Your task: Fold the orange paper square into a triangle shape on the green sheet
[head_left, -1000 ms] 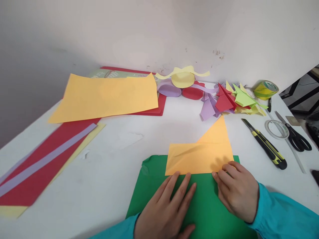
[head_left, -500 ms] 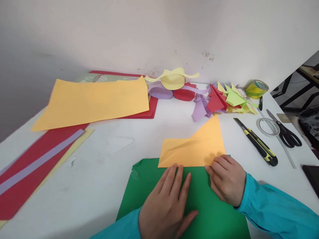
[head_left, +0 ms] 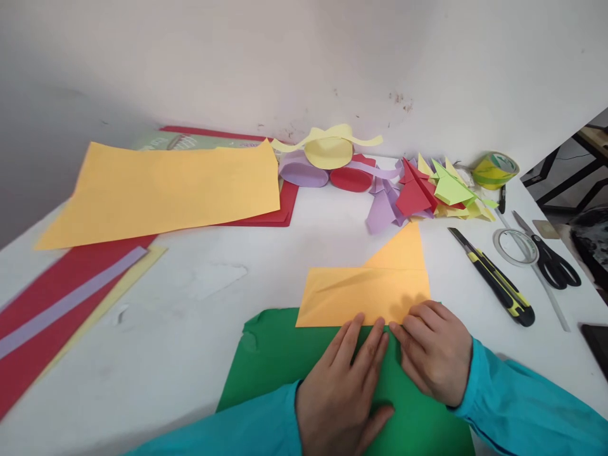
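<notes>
A folded orange paper (head_left: 351,291) lies on the white table, its lower edge over a green sheet (head_left: 275,354) and one pointed corner sticking out at the top right. My left hand (head_left: 346,380) is spread, palm down, above the green sheet. Its fingertips rest on the fold at the lower edge of the orange paper. With curled fingers, my right hand (head_left: 434,348) grips the lower right corner of the same paper, thumb close to the left fingertips. What lies beneath the right fingers is hidden.
A larger orange sheet (head_left: 175,190) lies back left above red paper (head_left: 57,304) and a purple strip (head_left: 85,297). Paper loops (head_left: 327,152) and folded paper shapes (head_left: 413,196) sit by the wall. At right are a utility knife (head_left: 494,278), scissors (head_left: 551,259) and tape rolls (head_left: 496,170).
My left hand has slid right along the orange paper's lower edge, towards my right hand. My right hand stays at the corner. The view has shifted slightly.
</notes>
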A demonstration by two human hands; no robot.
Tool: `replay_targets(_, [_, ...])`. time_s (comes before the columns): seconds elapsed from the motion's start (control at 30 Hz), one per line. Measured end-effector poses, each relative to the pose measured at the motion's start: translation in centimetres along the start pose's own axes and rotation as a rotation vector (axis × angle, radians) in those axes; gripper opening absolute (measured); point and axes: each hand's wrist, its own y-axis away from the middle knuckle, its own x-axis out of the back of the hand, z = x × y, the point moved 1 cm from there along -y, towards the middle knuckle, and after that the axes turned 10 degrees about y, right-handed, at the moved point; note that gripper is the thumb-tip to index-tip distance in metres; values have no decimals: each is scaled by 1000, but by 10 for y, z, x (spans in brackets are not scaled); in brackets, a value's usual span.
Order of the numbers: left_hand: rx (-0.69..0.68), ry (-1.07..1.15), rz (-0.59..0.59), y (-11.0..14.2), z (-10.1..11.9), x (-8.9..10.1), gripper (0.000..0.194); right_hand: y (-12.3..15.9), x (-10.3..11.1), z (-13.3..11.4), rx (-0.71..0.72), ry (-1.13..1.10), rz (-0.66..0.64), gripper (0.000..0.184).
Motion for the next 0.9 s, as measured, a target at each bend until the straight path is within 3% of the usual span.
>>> replay_targets(0.47, [11, -11, 9, -1, 0, 1, 68, 19, 6, 16, 58, -33, -21, 15])
replay_targets(0.9, [-31, -70, 36, 0, -3, 3, 67, 29, 8, 29, 26, -89, -33, 19])
